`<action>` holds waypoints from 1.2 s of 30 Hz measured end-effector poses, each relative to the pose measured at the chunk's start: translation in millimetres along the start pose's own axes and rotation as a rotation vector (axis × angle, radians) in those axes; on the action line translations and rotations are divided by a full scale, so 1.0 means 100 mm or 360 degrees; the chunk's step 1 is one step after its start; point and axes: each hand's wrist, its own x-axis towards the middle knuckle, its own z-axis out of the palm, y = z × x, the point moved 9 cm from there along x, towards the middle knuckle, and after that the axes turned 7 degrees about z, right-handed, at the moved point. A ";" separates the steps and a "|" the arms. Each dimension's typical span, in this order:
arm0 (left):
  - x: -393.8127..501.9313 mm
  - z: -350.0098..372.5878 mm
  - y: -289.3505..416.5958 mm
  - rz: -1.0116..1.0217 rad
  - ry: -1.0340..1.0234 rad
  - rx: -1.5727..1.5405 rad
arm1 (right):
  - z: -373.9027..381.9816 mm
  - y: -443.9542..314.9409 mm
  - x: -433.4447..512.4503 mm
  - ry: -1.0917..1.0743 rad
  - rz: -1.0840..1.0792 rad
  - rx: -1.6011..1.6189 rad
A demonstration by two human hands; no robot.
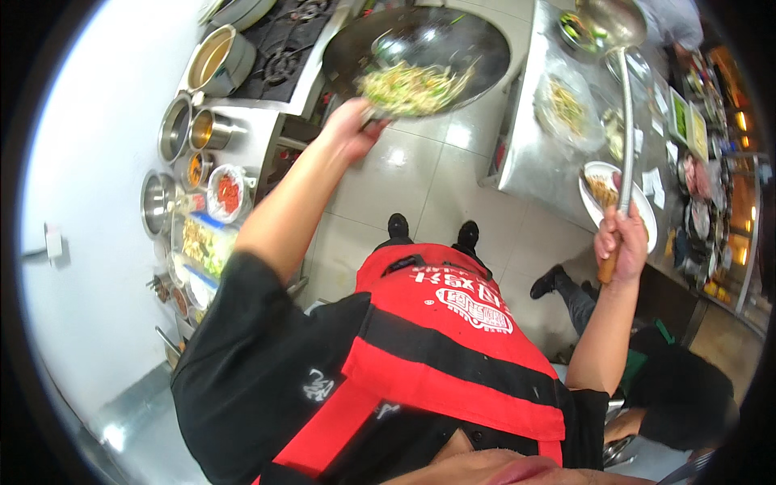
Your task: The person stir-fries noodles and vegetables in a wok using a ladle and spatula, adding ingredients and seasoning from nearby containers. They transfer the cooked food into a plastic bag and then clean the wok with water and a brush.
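Note:
My left hand (354,130) grips the handle of a dark wok (485,54), held up over the tiled floor between the stove and the steel table. Shredded stir-fried food (415,88) with pale and green strands lies at the wok's near side, slightly blurred. In my right hand (624,242) is the wooden handle of a long metal ladle (627,121). Its bowl (612,23) extends over the table's far end, apart from the wok. Behind the ladle's shaft, a white oval plate (644,212) bearing brown food overlaps the table's near edge.
On the steel table (521,151) sit a plastic bag of pale strands (568,109) and a bowl of vegetables (582,31). The gas stove (279,60), a large pot (221,60) and several ingredient containers line the left. A co-worker (679,382) bends at lower right; another person's sleeve (673,21) shows at upper right.

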 end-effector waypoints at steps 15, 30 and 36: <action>0.88 -0.83 -0.59 0.0312 0.0004 0.0172 | 1.45 0.50 0.57 -0.0044 0.0204 -0.1303; 0.27 -1.01 -0.65 0.0448 0.0005 0.0313 | 1.79 1.25 1.21 0.0216 0.0195 -0.2072; 0.25 -1.03 -0.68 0.0554 0.0296 0.0871 | 1.86 2.16 1.08 0.0026 0.0717 -0.1251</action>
